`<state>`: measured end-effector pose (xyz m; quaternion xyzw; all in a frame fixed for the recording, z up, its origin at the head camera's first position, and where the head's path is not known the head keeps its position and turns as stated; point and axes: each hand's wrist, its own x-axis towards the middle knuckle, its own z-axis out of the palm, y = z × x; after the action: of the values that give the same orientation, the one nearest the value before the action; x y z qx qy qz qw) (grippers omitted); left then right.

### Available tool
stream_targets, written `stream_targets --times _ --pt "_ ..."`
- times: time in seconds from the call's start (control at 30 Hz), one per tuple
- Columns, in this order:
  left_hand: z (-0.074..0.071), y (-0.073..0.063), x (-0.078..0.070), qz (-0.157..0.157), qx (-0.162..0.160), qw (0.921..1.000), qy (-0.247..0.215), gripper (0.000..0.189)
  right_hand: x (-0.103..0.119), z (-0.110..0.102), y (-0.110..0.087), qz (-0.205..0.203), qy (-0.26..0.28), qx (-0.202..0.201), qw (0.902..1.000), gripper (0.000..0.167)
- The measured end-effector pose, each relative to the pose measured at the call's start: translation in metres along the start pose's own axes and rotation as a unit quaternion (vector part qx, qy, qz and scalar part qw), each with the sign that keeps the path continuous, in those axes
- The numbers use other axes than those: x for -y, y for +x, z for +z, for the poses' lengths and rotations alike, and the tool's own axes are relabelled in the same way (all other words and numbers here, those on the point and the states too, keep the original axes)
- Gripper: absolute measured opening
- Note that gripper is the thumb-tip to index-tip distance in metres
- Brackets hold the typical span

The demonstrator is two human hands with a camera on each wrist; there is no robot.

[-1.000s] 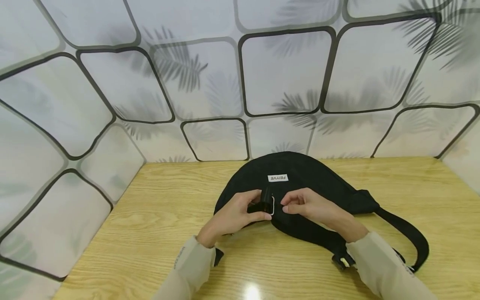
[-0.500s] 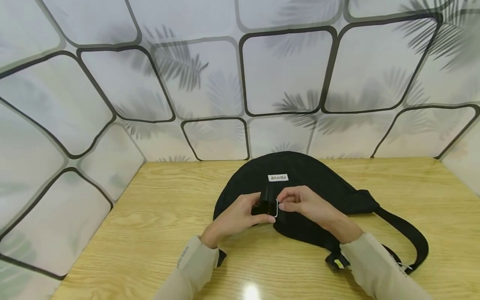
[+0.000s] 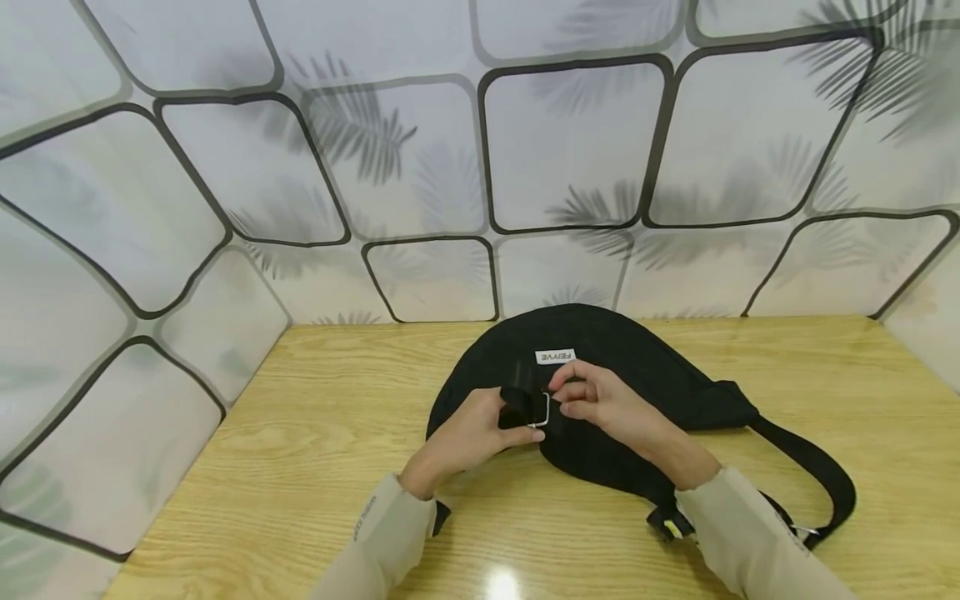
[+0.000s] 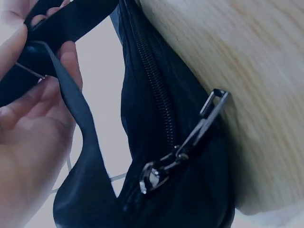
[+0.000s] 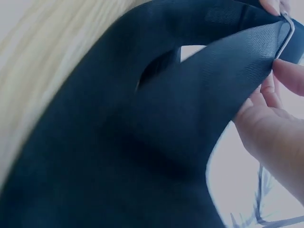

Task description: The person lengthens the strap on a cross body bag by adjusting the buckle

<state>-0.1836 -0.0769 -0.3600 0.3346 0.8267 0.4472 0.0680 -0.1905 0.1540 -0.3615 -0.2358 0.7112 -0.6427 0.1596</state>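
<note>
A black sling bag point(image 3: 637, 358) with a small white label point(image 3: 556, 357) lies on the wooden table. My left hand point(image 3: 468, 433) holds the bag's black strap point(image 3: 521, 385) in a raised loop, its thumb at the lower edge of a silver rectangular strap buckle point(image 3: 547, 410). Close against the buckle's right side, my right hand point(image 3: 622, 412) has thumb and fingers together at the webbing. In the right wrist view the strap point(image 5: 237, 61) runs up to the metal buckle point(image 5: 288, 35), and a thumb point(image 5: 290, 76) presses its edge. The left wrist view shows the webbing point(image 4: 78, 104) between fingers.
A zipper with a metal pull point(image 4: 204, 121) runs along the bag's edge. Near the right sleeve lies a black clip point(image 3: 667, 523) with a yellow spot, beside a strap loop point(image 3: 825, 475) curving right. A patterned wall point(image 3: 570, 150) stands behind the table.
My right hand, apart from the buckle a second ago, has come left to meet it. The buckle and strap loop have shifted slightly left since half a second ago, and the loop tilts left.
</note>
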Motion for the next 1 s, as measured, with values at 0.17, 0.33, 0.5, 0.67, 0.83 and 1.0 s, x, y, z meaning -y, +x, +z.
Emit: stream_targets --times 0.17,0.33,0.5,0.67,0.83,1.0 --pt "-0.0007 0.0003 0.0006 0.012 -0.013 0.9998 0.006 0.027 0.0005 0.0027 0.0006 -0.034 -0.035 0.009 0.9988 0.033" --pt "0.0006 0.0004 -0.0006 0.016 -0.003 0.9999 0.001 0.022 0.0024 0.0061 0.0011 -0.052 -0.040 0.000 0.9978 0.034" --pt "0.0000 -0.0011 -0.0034 0.004 0.000 1.0000 -0.005 0.024 0.0043 0.0074 -0.0002 -0.049 -0.068 0.034 0.9959 0.045" --pt "-0.0002 -0.0012 -0.0047 -0.009 0.004 0.9999 -0.007 0.030 0.0052 0.0080 0.0001 -0.041 -0.090 0.058 0.9935 0.054" --pt "-0.0008 -0.0013 -0.0048 -0.015 0.007 0.9999 0.000 0.038 0.0064 0.0089 0.0015 -0.028 -0.116 0.037 0.9922 0.047" --pt "-0.0013 -0.0011 -0.0054 -0.018 -0.007 0.9997 0.014 0.032 0.0084 0.0095 0.0015 -0.038 -0.155 0.015 0.9870 0.046"
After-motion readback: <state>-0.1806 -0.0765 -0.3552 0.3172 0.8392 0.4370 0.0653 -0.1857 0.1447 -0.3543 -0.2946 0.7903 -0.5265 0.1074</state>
